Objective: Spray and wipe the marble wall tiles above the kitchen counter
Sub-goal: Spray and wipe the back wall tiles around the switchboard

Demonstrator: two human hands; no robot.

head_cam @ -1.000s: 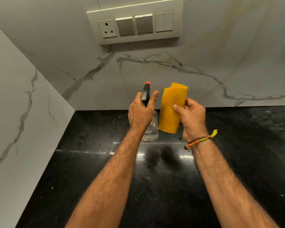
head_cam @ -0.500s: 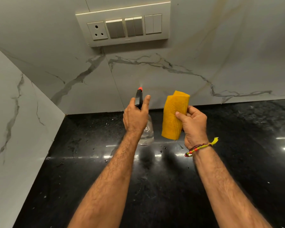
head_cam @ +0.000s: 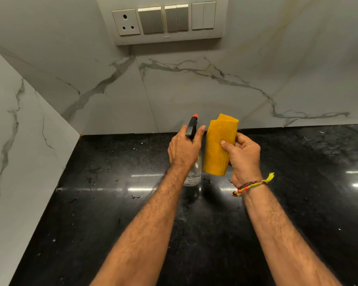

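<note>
Marble wall (head_cam: 194, 96) with grey veins fills the upper view, meeting a second marble wall on the left at a corner; a black counter (head_cam: 91, 203), glossy and flecked with droplets, runs beneath; a switch plate (head_cam: 161, 19) with a socket sits high on the wall; two bare forearms reach forward; the left hand (head_cam: 183, 150) curls round the neck of a clear spray bottle (head_cam: 192, 172), nozzle aimed at the wall; the right hand (head_cam: 243, 155), a beaded bracelet (head_cam: 250, 185) at its wrist, pinches a folded yellow cloth (head_cam: 218, 145) upright, just beside the bottle; judged risk: spray aimed too high could wet the socket, and more runoff would pool on the counter.
</note>
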